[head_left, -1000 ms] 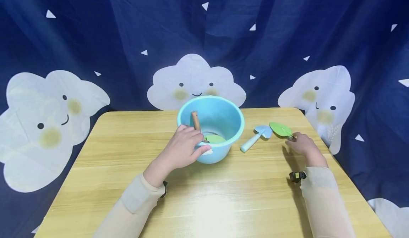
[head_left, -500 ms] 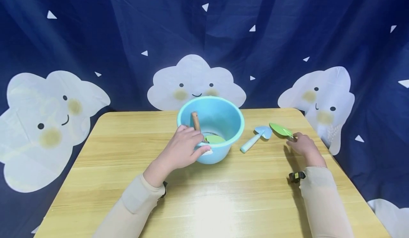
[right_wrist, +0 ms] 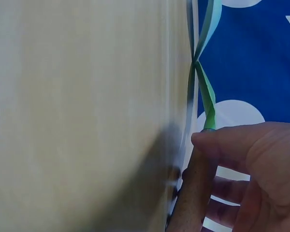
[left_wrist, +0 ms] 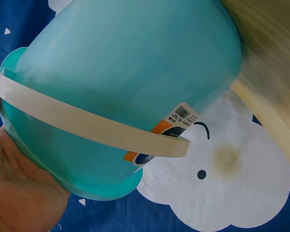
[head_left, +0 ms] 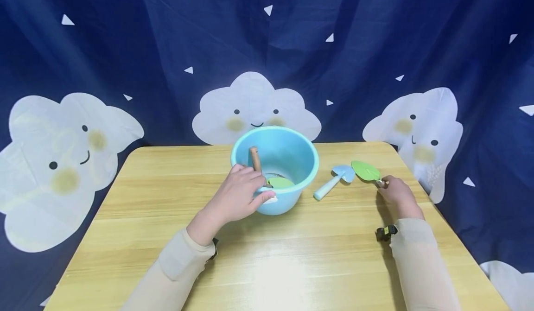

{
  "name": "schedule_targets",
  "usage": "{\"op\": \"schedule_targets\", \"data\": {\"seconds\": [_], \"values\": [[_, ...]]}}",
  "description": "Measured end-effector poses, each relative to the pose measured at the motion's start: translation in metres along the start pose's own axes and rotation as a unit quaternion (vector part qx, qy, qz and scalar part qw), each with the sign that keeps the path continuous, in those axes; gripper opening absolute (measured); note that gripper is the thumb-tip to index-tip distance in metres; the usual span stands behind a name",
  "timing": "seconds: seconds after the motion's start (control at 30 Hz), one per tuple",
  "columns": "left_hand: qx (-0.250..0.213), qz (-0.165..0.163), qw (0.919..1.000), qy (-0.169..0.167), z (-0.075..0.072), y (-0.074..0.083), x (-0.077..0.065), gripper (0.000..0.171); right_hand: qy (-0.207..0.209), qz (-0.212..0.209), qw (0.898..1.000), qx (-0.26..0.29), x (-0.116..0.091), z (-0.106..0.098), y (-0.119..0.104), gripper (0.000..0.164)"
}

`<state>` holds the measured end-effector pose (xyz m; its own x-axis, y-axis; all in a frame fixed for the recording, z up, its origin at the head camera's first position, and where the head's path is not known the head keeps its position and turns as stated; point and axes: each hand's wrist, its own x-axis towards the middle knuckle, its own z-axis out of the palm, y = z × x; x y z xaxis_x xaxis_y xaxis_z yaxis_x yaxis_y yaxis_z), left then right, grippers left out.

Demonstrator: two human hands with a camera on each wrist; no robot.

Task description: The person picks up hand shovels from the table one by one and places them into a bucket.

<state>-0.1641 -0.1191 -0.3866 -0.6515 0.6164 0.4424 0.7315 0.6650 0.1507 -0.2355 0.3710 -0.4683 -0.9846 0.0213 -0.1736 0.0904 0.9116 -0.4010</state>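
A light blue bucket (head_left: 292, 149) stands at the middle of the table. My left hand (head_left: 233, 193) grips its near rim, fingers inside and thumb outside. In the left wrist view the bucket's white carrying handle (left_wrist: 87, 123) hangs across its side. Inside lean a wooden handle (head_left: 255, 159) and a green blade (head_left: 280, 182); their lower parts are hidden. To the right, my right hand (head_left: 399, 194) holds a green trowel (head_left: 365, 170) by its handle. The right wrist view has thumb and fingers around that brown wooden handle (right_wrist: 195, 188). The trowel's blade is at or just above the table.
Between the bucket and the green trowel lies a small blue trowel (head_left: 333, 182) on the wooden table (head_left: 167, 181). Behind the table hangs a dark blue curtain (head_left: 225, 28) with white clouds. A label (left_wrist: 176, 121) is stuck on the bucket's side.
The green trowel's blade has turned about its handle, tipping narrower and then broad again. My right hand has shifted very slightly. My left hand and the bucket stay put.
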Motion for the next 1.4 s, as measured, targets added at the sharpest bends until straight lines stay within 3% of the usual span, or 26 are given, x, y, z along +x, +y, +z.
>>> {"op": "schedule_targets", "data": {"seconds": [0.4,0.67,0.9,1.17,1.4], "values": [[-0.001,-0.005,1.0,-0.004,-0.002,0.001,0.0,0.037,-0.007,0.026,1.0,0.0,-0.007,-0.004,-0.004,0.038],[-0.002,-0.007,1.0,-0.006,-0.001,0.002,0.0,0.036,-0.002,0.018,1.0,-0.023,-0.003,-0.001,0.003,0.037],[-0.001,0.0,1.0,0.0,-0.001,0.002,0.0,0.037,-0.019,0.017,1.0,0.006,-0.011,-0.007,0.004,0.035],[-0.001,0.002,1.0,0.004,-0.002,0.003,0.001,0.037,0.022,-0.001,0.999,-0.029,-0.024,-0.025,-0.011,0.045],[-0.002,-0.002,1.0,0.0,-0.001,0.002,0.001,0.035,0.066,-0.034,0.997,-0.032,-0.025,-0.04,-0.025,0.036]]}}
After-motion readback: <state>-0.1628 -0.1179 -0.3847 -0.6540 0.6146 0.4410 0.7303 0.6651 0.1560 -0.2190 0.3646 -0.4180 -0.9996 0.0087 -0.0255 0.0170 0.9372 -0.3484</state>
